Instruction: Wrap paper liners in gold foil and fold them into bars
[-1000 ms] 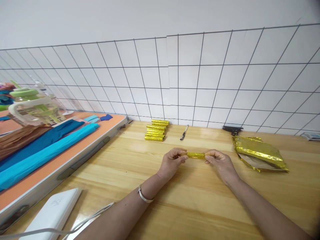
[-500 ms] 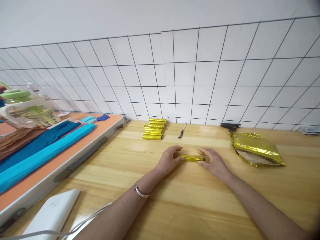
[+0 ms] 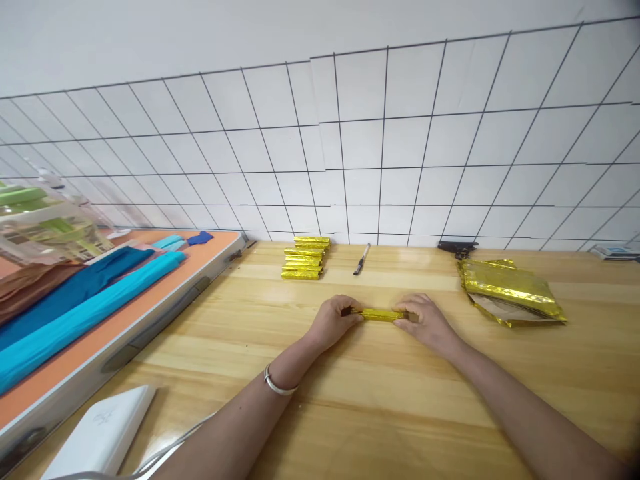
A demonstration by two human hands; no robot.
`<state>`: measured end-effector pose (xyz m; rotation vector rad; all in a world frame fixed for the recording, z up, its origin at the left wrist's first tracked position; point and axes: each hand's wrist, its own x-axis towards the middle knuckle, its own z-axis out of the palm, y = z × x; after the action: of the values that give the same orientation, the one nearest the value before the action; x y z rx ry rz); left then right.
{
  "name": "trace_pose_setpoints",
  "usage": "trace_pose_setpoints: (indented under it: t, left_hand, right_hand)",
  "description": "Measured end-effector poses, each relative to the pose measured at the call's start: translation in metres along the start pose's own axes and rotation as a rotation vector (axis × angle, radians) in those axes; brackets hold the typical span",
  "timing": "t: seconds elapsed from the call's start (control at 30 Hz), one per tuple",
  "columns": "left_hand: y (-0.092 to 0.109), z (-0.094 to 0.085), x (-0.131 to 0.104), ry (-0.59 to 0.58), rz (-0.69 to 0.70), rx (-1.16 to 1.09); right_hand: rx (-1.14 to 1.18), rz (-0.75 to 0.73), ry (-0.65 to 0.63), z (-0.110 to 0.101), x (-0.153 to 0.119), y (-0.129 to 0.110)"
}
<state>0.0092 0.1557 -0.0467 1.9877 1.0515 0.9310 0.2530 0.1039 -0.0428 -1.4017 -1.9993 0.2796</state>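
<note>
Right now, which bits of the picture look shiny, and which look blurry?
In the head view, bright glints streak the gold packets and gold strips; in the head view, the gold strip between both hands shines too; in the head view, the green-lidded container at far left looks smeared.

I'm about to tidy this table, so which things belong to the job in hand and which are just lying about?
In the job:
gold strip, between left hand and right hand
likely, matching gold: row of strips, gold stack

Apparently just lying about:
pen
black clip
white box
cloths
clear container
</note>
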Motion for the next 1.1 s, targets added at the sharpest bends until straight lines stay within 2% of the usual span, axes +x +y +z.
trace_pose_setpoints:
  t: [0.43,1.1]
  left_hand:
    - [0.0008,-0.0015,-0.0006,-0.012,0.029,-0.076]
    - [-0.0001,-0.0037,-0.0003,-0.001,0.006,-0.053]
  right_hand:
    - [0.055,-0.011,0.039,0.0041,-0.0008,0.0032]
    - [0.172,-0.005,0.007,0.0015,-0.0011,-0.0034]
